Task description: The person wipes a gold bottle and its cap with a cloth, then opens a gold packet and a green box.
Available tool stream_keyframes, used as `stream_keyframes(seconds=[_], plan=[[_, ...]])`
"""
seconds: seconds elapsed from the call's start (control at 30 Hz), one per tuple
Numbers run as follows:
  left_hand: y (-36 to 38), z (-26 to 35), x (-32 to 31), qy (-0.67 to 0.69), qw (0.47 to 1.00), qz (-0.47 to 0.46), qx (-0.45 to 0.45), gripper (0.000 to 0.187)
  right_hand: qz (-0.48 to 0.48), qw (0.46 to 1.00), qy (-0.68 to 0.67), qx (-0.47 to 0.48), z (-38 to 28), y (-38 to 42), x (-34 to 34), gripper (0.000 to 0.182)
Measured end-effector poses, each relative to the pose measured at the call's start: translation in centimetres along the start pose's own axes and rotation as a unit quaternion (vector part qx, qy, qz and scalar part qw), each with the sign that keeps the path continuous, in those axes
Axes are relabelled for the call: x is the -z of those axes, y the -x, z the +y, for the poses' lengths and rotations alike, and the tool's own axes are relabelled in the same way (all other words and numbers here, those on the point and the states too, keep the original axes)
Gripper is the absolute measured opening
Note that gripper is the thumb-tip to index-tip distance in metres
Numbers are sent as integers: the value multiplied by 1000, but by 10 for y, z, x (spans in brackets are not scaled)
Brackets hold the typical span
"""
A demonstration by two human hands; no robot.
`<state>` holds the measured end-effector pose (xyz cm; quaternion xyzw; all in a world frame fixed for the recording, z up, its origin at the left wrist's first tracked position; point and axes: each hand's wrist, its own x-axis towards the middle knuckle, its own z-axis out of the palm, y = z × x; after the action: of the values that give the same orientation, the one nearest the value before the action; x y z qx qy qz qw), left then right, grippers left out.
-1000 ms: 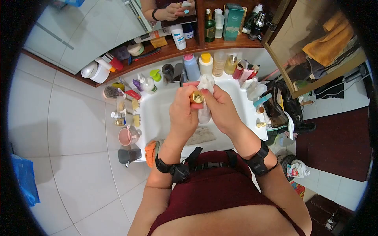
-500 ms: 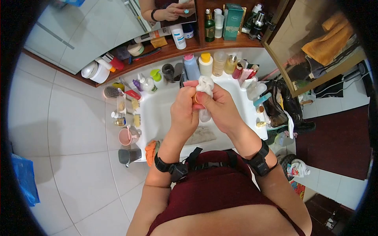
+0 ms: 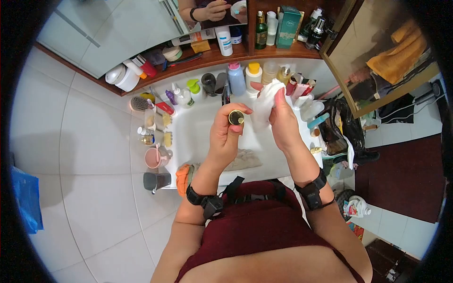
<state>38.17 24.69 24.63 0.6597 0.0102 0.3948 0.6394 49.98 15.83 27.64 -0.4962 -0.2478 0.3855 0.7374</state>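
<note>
My left hand (image 3: pixel 225 133) is closed around a small round object (image 3: pixel 236 118) with a gold rim and dark face, held over the white sink (image 3: pixel 191 141). To its right, my right hand (image 3: pixel 284 118) grips a white cloth (image 3: pixel 270 101), bunched at the top and hanging loosely toward the basin. The hands are apart. A greyish cloth (image 3: pixel 245 160) lies in the front part of the basin.
Bottles, among them a blue one (image 3: pixel 237 79), line the sink's back rim. A wooden shelf (image 3: pixel 198 66) holds more toiletries. A pink cup (image 3: pixel 153 158), a grey cup (image 3: pixel 155 180) and an orange cloth (image 3: pixel 182 180) sit at left. Black bags (image 3: pixel 336 127) lie at right.
My hands have separated. The white cloth has gone up and right with my right hand and is more spread out. The round object's face now shows in my left hand. The view has shifted slightly.
</note>
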Motion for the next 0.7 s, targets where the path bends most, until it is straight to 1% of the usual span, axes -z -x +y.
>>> stream_keyframes(seconds=[0.13,0.2,0.23,0.33,0.43,0.53,0.63,0.7], plan=[[1,1,0,-32,999,-6,-12,39,-15,1000,-6,-24,-1,9,1,41],[3,2,-1,-36,999,-6,-15,37,-5,999,30,14,4,14,-1,36],[4,3,-1,-37,999,-6,-17,36,1,998,48,33,6,15,-2,36],[7,10,-8,5,1000,7,23,35,-1,998,35,54,5,19,-1,44],[9,14,-9,46,997,-5,56,37,-27,999,26,39,0,27,-2,46],[11,16,-11,53,996,-8,69,37,-34,998,32,51,-1,31,-1,45],[11,18,-13,77,995,-28,56,31,-31,999,17,28,-4,34,1,43],[12,21,-15,69,995,-24,69,27,-26,999,23,9,-6,36,1,41]])
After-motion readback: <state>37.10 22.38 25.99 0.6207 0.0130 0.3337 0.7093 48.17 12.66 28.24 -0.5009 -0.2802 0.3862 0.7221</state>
